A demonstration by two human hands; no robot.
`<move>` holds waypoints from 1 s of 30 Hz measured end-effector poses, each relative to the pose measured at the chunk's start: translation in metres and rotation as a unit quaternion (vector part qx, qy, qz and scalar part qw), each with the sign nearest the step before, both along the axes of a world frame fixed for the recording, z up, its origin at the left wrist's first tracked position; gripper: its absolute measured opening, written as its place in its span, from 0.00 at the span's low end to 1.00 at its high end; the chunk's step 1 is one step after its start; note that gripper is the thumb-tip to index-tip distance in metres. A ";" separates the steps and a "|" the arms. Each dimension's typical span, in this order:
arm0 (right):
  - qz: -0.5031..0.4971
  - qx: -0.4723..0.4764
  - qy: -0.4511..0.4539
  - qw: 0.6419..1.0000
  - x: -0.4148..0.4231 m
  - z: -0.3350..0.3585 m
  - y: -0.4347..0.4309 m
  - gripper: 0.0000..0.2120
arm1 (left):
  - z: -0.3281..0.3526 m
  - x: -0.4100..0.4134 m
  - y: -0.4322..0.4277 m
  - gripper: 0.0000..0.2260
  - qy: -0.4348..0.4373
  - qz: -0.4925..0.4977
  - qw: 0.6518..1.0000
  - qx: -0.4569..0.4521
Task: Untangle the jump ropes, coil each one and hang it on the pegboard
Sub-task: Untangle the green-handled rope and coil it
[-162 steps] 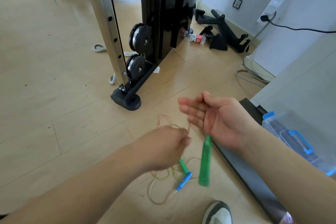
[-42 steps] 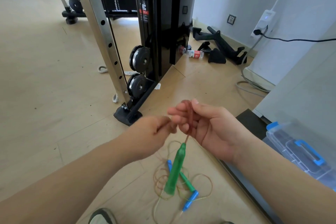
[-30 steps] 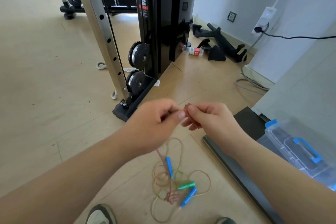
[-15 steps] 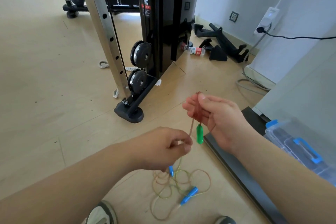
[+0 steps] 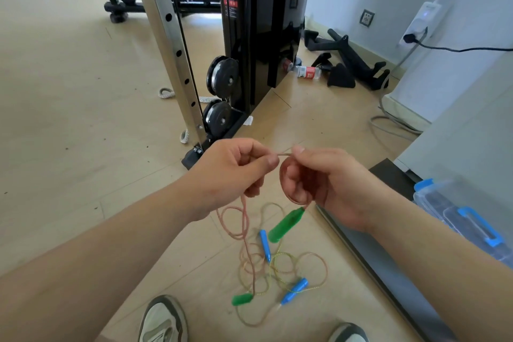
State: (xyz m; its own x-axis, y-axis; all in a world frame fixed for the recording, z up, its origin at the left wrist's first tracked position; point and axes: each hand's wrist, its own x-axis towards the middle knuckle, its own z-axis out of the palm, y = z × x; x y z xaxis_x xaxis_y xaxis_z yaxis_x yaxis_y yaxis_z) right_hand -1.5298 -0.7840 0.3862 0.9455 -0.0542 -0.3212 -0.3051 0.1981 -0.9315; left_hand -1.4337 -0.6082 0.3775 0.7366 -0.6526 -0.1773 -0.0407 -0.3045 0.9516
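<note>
Pink rope (image 5: 244,219): a short taut stretch runs between both hands, held in the air on our side of the weight machine (image 5: 263,22), just in front of its foot.

Left hand (image 5: 233,172): thumb and forefinger pinch the rope, the other fingers curled. The slack drops from this hand to the floor.

Right hand (image 5: 319,178): thumb and forefinger pinch the other end of the taut stretch. The rope curves round under the curled fingers, and a green handle (image 5: 286,225) hangs from it, tilted.

Floor pile, nearer to us than the machine: the pink loops lie tangled with a thin yellow-green rope (image 5: 280,264). In the pile we note a second green handle (image 5: 242,299) and two blue handles (image 5: 265,244) (image 5: 295,290). Our shoes (image 5: 162,319) stand nearest to us.

Around the machine:
- Its steel post (image 5: 172,44) and two pulleys (image 5: 222,78) stand on its left side.
- A white cord (image 5: 166,93) lies left of the post.
- To its right lie a bottle (image 5: 305,72), black bars (image 5: 352,55) and a grey cable (image 5: 388,122).
- Further right, closer to us, are a dark platform (image 5: 388,258) and a clear box (image 5: 458,216) with blue latches.
</note>
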 end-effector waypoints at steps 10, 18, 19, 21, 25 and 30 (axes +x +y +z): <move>-0.213 -0.034 0.012 0.976 0.009 -0.022 0.004 0.14 | -0.017 -0.007 -0.003 0.06 -0.003 -0.186 0.968 0.170; -0.089 -0.396 -0.048 0.912 0.005 -0.025 -0.013 0.16 | -0.002 -0.024 -0.012 0.06 0.033 -0.170 0.980 0.097; -0.045 -0.402 -0.035 0.914 0.003 -0.024 -0.014 0.18 | 0.001 -0.019 -0.010 0.06 0.040 -0.118 0.990 0.060; 0.037 -0.372 0.002 0.928 -0.002 -0.017 -0.012 0.20 | 0.006 -0.009 -0.004 0.06 0.060 -0.042 0.997 0.015; 0.102 -0.316 0.034 0.943 -0.013 -0.008 -0.012 0.20 | -0.002 0.000 0.003 0.08 0.069 -0.015 0.996 0.045; -0.228 -0.149 0.077 0.959 -0.009 -0.015 -0.029 0.17 | -0.015 0.002 0.008 0.09 0.125 -0.104 0.981 0.102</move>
State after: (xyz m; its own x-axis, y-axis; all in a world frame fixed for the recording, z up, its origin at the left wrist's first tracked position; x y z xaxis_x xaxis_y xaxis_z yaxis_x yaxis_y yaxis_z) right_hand -1.5390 -0.8131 0.3708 0.7449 -0.5611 -0.3611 -0.3881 0.0759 -0.9185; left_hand -1.4318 -0.6005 0.3628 0.5081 -0.7160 -0.4787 0.1057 -0.4997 0.8597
